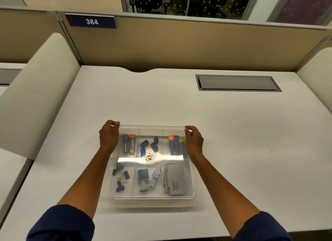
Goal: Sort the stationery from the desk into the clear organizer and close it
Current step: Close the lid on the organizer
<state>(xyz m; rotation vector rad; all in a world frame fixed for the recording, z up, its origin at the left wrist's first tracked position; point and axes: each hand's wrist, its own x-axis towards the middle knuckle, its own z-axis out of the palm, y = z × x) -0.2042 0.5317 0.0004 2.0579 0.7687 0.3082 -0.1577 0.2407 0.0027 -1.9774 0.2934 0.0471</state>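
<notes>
Clear plastic catches the ceiling light in a bright band across the lid point(150, 159), which lies over the organizer point(192, 177) in front of me on the white desk point(233, 133). My left hand point(108, 136) pinches the lid's far left corner between thumb and curled fingers, and my right hand point(194, 141) pinches the far right corner the same way; whether the lid is seated all round I cannot tell. Through the plastic I see six compartments in two rows. Far left holds two tubes with purple and orange caps point(128, 144); the far middle holds small dark blue pieces point(150, 144) and a round orange sticker-like spot point(148, 158); far right holds three grey sticks capped orange, purple and yellow point(175, 144). Near left holds black binder clips point(120, 177), the near middle a dark square item point(143, 174) with grey pieces beside it, and near right a stack of grey packets point(175, 179) with small print. Beyond the organizer a grey cable hatch point(238, 83) is set into the desk, and a blue plate reading 384 point(91, 21) sits on the tan partition point(179, 43).
</notes>
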